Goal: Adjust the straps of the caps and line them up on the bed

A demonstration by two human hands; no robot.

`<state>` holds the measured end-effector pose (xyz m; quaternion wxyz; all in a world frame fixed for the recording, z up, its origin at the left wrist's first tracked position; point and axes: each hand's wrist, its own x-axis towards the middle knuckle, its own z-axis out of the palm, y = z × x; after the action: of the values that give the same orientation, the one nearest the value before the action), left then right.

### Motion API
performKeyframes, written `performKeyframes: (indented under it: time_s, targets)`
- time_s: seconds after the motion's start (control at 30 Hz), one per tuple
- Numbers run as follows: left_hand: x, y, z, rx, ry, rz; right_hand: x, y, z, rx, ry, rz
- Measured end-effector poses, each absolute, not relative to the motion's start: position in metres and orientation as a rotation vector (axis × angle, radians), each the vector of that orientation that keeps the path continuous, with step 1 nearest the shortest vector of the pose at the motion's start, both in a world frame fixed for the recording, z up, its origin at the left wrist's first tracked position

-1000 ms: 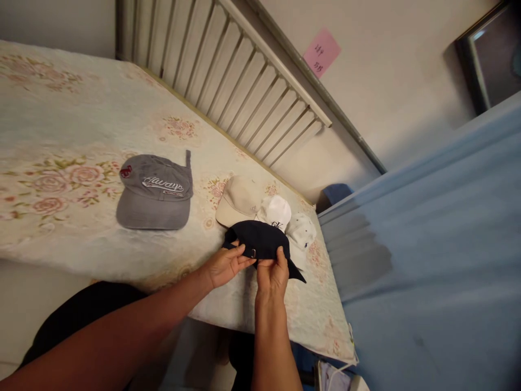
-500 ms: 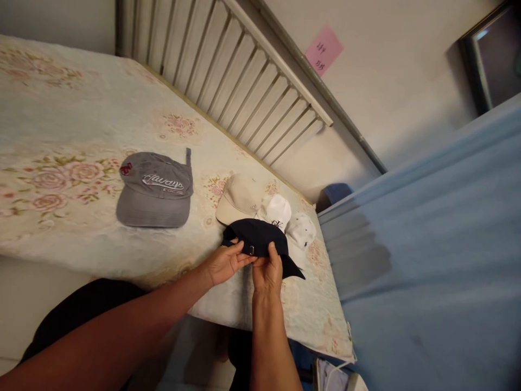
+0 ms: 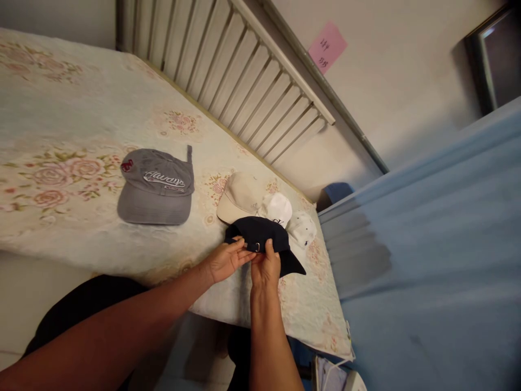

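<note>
Holds the dark cap above the floral cloth, just past centre toward 6 o'clock. Pinches the back strap at the cap's 8 o'clock with thumb and fingers of the left hand; grips the band beside the buckle at 5 o'clock with the right hand. Looks light and soft in the crown, stiffer in the bill at 4 o'clock, likely neither slippery nor fragile. Best taken by the band, either side of the buckle.

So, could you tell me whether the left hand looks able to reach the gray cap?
Probably not without letting go: the left hand holds the dark cap, though nothing visible blocks the way to the gray cap.
</note>
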<state>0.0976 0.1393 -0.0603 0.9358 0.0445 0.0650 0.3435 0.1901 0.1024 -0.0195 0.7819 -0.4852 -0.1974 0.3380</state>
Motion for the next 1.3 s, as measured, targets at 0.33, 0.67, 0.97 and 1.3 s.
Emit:
performKeyframes:
  time_s: [0.33,0.67,0.97,1.3]
  targets:
    - [0.097,0.14,-0.06,0.093,0.146,0.724,0.182,0.098,-0.018,-1.094,-0.531,0.82]
    - [0.07,0.144,-0.048,0.679,0.179,0.379,0.199,0.097,-0.013,-1.089,-0.423,0.8]
    - [0.056,0.157,-0.034,1.046,0.376,0.937,0.21,0.094,-0.014,-1.086,-0.4,0.795]
    - [0.072,0.142,-0.05,1.694,0.712,0.937,0.199,0.101,-0.016,-1.088,-0.37,0.831]
